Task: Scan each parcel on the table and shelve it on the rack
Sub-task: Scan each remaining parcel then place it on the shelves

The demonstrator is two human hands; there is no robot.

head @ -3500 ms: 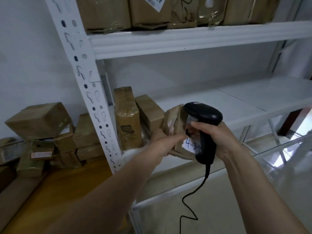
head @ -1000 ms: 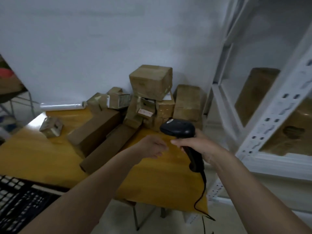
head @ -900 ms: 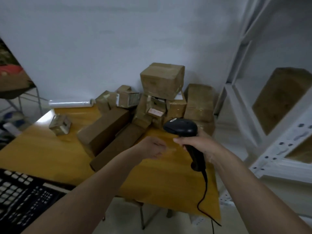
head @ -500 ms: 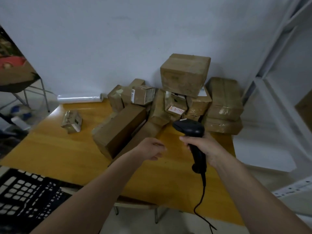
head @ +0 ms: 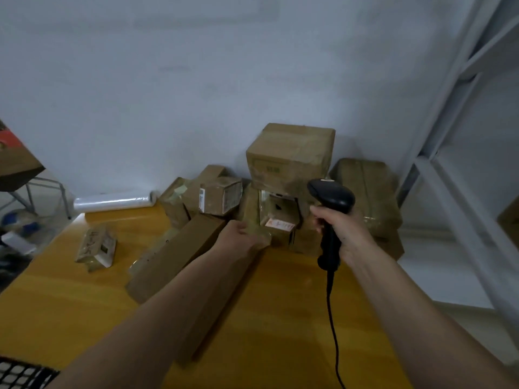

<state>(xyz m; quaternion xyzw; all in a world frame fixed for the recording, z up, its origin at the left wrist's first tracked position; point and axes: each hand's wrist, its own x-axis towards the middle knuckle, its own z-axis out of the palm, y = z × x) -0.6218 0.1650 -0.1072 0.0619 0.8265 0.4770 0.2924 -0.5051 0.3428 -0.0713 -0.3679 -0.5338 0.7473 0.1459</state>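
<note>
A black keyboard showed at the lower left corner, nearest the camera. The yellow wooden worktop ran away from it toward the wall. Both bare forearms reached forward over the wood.

The right hand was wrapped round the grip of a black scanner, head up and pointed toward the pile, its cable hanging down off the worktop edge. The left hand lay at the foot of the pile, touching a taped parcel; its fingers were hidden behind the knuckles, so I could not tell whether they gripped it or only rested there.

A long flat box lay just left of that hand, angled across the wood. Well apart to the left sat a small parcel with handwriting on its top.

Behind the hands the parcels were heaped against the wall: a box with a red-and-white label, a small box with a barcode, a wrapped stack at the right, and a large carton on top.

A roll of clear film lay along the back edge. The white rack stood at the right.
</note>
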